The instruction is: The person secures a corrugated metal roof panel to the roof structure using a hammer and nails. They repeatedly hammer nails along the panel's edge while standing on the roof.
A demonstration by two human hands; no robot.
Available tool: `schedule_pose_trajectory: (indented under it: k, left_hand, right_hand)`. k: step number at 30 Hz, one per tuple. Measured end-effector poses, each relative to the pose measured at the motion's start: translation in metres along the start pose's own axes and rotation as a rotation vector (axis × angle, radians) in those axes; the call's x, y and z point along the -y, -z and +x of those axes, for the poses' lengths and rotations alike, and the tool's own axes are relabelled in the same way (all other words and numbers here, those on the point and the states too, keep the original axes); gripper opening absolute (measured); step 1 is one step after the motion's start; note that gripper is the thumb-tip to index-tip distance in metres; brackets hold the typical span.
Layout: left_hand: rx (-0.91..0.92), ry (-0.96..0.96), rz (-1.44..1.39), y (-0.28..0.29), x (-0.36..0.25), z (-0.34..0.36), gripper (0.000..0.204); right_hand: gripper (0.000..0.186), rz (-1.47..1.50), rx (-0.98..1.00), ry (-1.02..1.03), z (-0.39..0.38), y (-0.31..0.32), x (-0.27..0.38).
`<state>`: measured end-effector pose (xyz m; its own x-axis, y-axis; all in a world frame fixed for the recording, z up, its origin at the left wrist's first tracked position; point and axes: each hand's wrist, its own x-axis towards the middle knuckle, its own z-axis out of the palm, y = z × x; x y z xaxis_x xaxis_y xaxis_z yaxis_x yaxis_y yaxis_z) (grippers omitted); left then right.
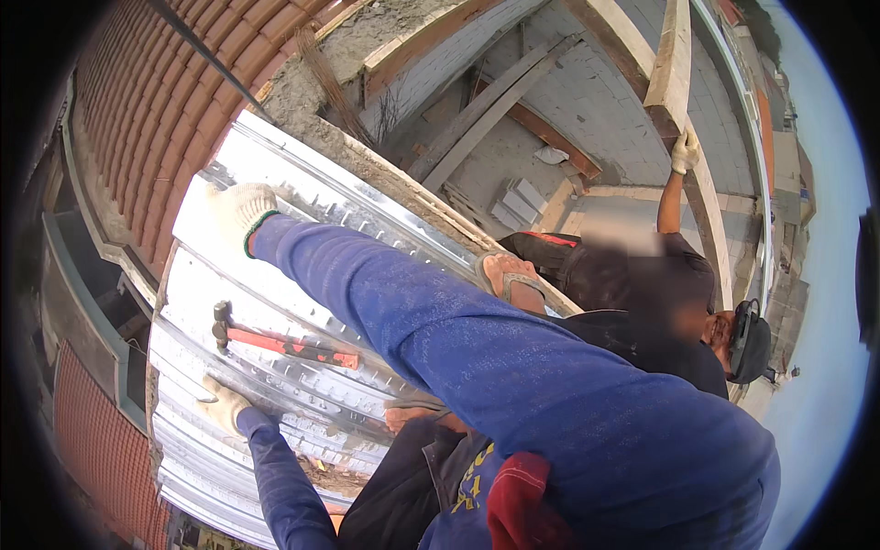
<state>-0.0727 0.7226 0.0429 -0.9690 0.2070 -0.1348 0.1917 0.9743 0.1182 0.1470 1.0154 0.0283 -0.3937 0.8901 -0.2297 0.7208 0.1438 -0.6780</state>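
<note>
My right hand, in a white knit glove with a green cuff, lies on shiny ribbed metal sheets. Its fingers reach out over the metal, partly washed out by glare. Lower down, my left hand, gloved too, rests on the same sheets with its fingers apart. Between the two hands a hammer lies on the metal, its dark head toward the left and its handle red and black. Neither hand touches the hammer. Both my arms wear blue sleeves.
At the right, a person in a dark cap has a gloved hand on a wooden beam. Beyond the concrete wall edge lies a deep room with planks. Tiled roofs border the left. My sandaled feet stand on the sheets.
</note>
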Motion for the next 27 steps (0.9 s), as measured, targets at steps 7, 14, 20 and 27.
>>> schedule_pose_trajectory:
  k: [7, 14, 20, 27]
  left_hand:
    - [-0.016, -0.055, -0.104, 0.002, -0.007, -0.006, 0.096]
    - [-0.063, -0.015, -0.039, -0.005, 0.015, 0.002, 0.099]
    - [-0.046, -0.034, -0.075, 0.008, 0.005, 0.008, 0.097]
    - [-0.055, -0.047, -0.177, 0.003, 0.041, 0.008, 0.098]
  right_hand:
    - [0.045, -0.148, 0.004, 0.030, -0.010, 0.019, 0.001]
    - [0.053, -0.240, 0.106, -0.027, -0.003, 0.021, 0.014]
    - [0.038, -0.501, 0.086, 0.141, 0.003, 0.033, 0.013]
    - [0.031, -1.184, -0.127, 0.755, -0.005, 0.190, 0.134]
